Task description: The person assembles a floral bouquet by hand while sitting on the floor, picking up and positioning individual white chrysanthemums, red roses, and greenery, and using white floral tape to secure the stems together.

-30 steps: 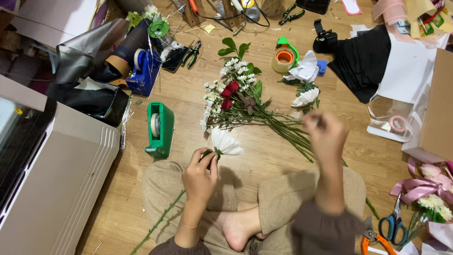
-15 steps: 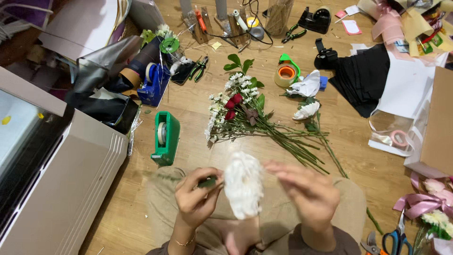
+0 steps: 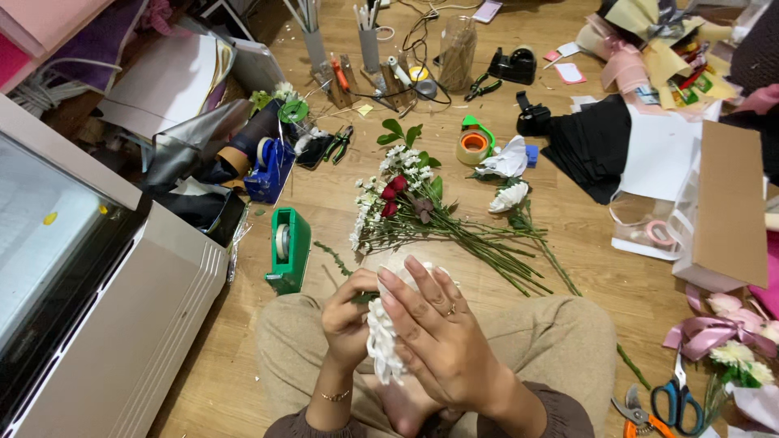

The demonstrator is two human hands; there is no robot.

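I sit cross-legged on a wooden floor. My left hand [image 3: 347,320] grips the green stem just under a white chrysanthemum head [image 3: 380,345], held over my lap. My right hand [image 3: 434,328] is cupped over the bloom's petals, fingers spread across it, hiding most of the flower. Just beyond my hands lies a bunch of flowers [image 3: 406,207]: red roses, small white blossoms and long green stems fanned out to the right. A second white flower [image 3: 509,197] lies past the bunch.
A green tape dispenser [image 3: 289,247] stands left of my knee, a blue one [image 3: 268,170] behind it. A white appliance [image 3: 97,308] fills the left. Scissors [image 3: 677,401] and orange pliers [image 3: 637,414] lie right. Tape roll [image 3: 473,148], cardboard box [image 3: 726,203], ribbon, paper and tools crowd the back.
My left hand lifted the white flower from the floor up to my lap. My right hand came down from mid-air and closed over the bloom.
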